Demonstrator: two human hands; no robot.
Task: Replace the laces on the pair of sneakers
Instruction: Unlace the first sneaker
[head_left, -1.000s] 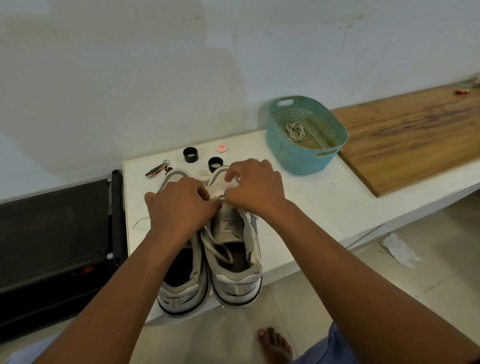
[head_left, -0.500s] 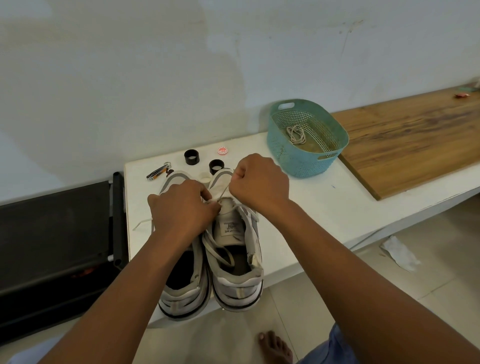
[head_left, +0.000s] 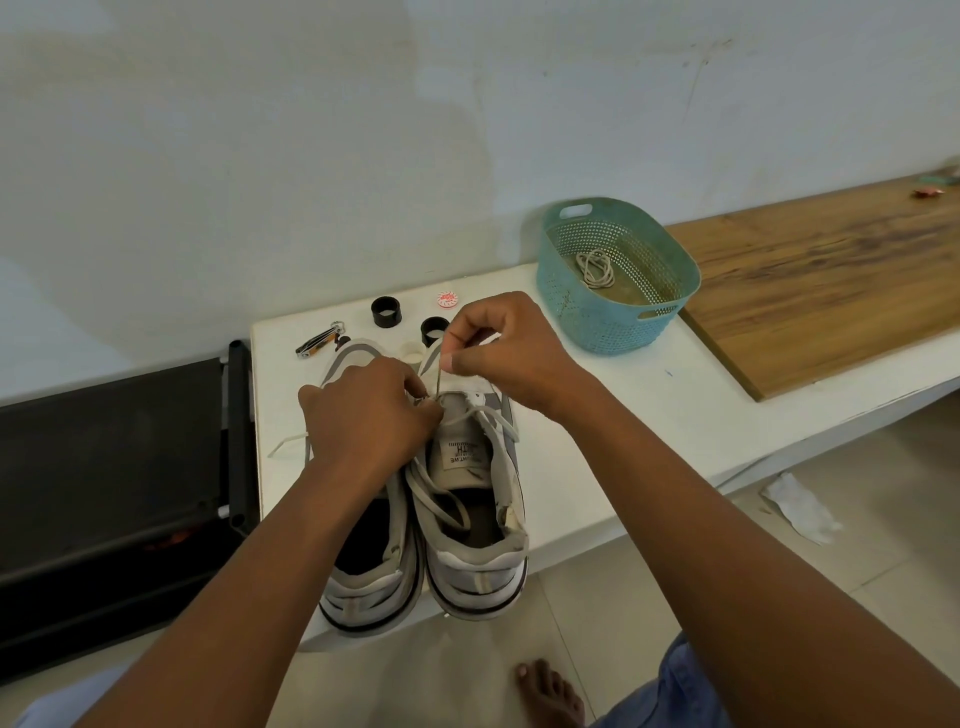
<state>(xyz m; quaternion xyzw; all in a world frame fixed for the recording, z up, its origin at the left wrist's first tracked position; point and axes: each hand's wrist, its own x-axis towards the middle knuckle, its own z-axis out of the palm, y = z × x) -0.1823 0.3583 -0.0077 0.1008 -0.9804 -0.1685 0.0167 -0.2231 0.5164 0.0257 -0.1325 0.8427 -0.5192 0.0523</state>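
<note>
Sneakers (head_left: 423, 519) side by side at centre frame, heels hanging over the near table (head_left: 649, 415) edge. Right hand (head_left: 498, 348) pinching a thin lace (head_left: 439, 382) between thumb and forefinger, drawn up taut from the right shoe's lower eyelets; left hand (head_left: 363, 415) curled over the same spot, steadying. Likely soft, floppy cord, near weightless, prone to slipping. Best gripped close to the tip. Spare lace (head_left: 595, 267) coiled in the teal basket (head_left: 618, 322), upper right.

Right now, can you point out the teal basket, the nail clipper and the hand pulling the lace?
teal basket (head_left: 608, 332): head view, on its near perforated wall.
nail clipper (head_left: 318, 344): head view, on the middle of its metal body.
right hand (head_left: 506, 345): head view, on the back of the hand.
</note>
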